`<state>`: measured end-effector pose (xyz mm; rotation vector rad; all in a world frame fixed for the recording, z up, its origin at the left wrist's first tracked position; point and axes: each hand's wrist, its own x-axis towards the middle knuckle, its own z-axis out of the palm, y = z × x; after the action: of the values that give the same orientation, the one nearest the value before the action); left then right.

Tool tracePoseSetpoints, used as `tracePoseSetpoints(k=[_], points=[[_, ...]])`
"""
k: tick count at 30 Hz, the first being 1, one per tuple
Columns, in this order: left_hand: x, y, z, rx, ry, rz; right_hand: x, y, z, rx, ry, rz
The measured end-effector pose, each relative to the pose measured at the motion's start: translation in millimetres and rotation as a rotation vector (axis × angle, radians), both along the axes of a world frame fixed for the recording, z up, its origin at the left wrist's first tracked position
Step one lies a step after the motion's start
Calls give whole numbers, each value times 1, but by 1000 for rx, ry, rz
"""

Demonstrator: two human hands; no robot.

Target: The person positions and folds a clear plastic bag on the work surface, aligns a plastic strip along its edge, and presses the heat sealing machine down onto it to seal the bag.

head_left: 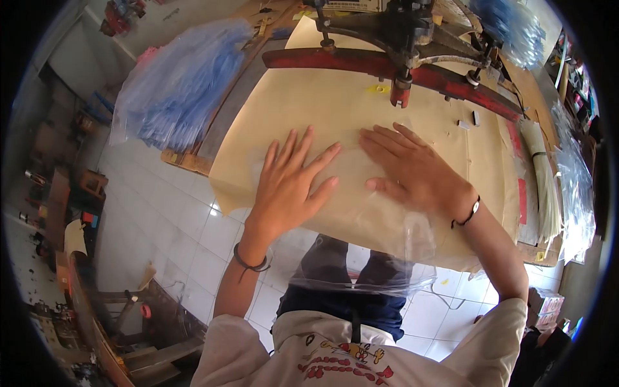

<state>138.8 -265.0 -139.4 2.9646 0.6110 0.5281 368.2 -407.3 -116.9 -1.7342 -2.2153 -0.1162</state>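
Note:
Both hands rest flat on a clear plastic sheet [419,235] that lies over tan paper [251,142] on the work table. The plastic hangs past the table's front edge, above the person's legs. My left hand [290,184] has its fingers spread and holds nothing. To its right, my right hand [412,168] lies palm down with its fingers stretched out, slightly blurred. Beyond the hands, a red bar [348,59] of a metal press [412,32] crosses above the paper. How much plastic lies under the palms is hard to make out.
Bundled bluish plastic [187,84] lies at the back left. Two small pieces [476,118] sit on the paper at the right. Farther right are a pale bundle of strips [543,174] and more clear plastic [574,187]. A wooden rack [84,309] stands at the lower left.

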Motion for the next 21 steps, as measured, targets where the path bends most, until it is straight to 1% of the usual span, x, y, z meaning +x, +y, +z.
tracePoseSetpoints(k=[3, 6, 9, 12, 15, 18, 21], points=[[0, 2, -2, -20, -32, -8, 9, 0, -2, -196, 48, -53], [-7, 4, -3, -31, -34, 75, 7, 0, -3, -199, 18, -107], [-20, 9, -11, -57, -107, 188, 8, 1, -4, -191, 14, -109], [-23, 7, -10, -53, -84, 217, 9, 4, -4, -200, 12, -91], [-15, 3, -5, 83, 27, 248, 11, 6, -2, -220, 37, -92], [11, -10, -8, -9, -43, -11, 9, 6, -3, -176, 30, -78], [18, -17, -4, -50, -68, 25, 13, 5, 1, -179, -36, -50]])
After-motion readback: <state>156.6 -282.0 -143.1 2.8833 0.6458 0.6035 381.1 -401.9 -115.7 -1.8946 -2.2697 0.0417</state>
